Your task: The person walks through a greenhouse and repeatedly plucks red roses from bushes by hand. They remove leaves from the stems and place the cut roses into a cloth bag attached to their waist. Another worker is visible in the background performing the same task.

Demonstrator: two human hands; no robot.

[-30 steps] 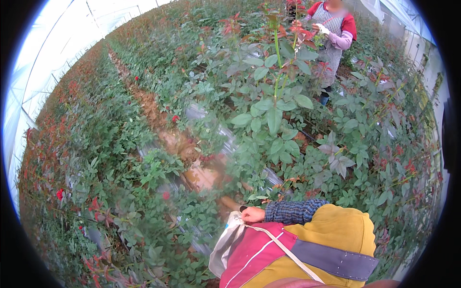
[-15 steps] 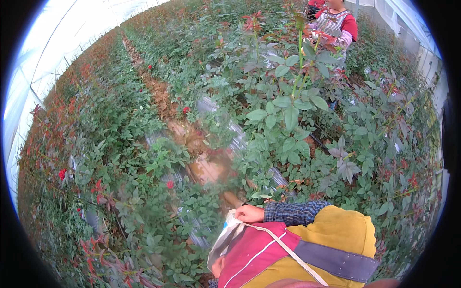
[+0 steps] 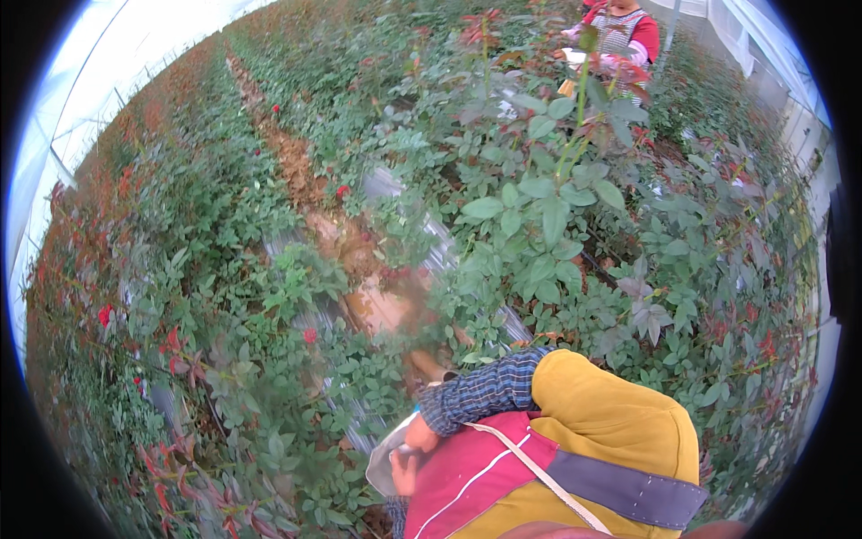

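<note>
My right hand (image 3: 422, 435), in a dark blue plaid cuff below a mustard-yellow upper sleeve, is bent down over a pale cloth bag (image 3: 381, 464) at my front. Just below it my left hand (image 3: 404, 472) meets its fingertips, and both look closed. A small greyish bit shows between them, too small to name. The bag hangs beside my magenta and mustard apron (image 3: 467, 467), its mouth partly hidden by my hands. A whitish strap (image 3: 525, 463) runs across the apron.
Leafy rose bushes (image 3: 215, 216) crowd both sides of a muddy path (image 3: 337, 242) with puddled water. Plastic sheeting (image 3: 440, 247) edges the beds. A tall rose stem (image 3: 575, 126) rises at right. Another person (image 3: 642, 40) stands among bushes at the far right.
My right hand has left the bag's upper rim and moved down and left to meet my left hand. My left hand has come up a little. The other person's arms have shifted.
</note>
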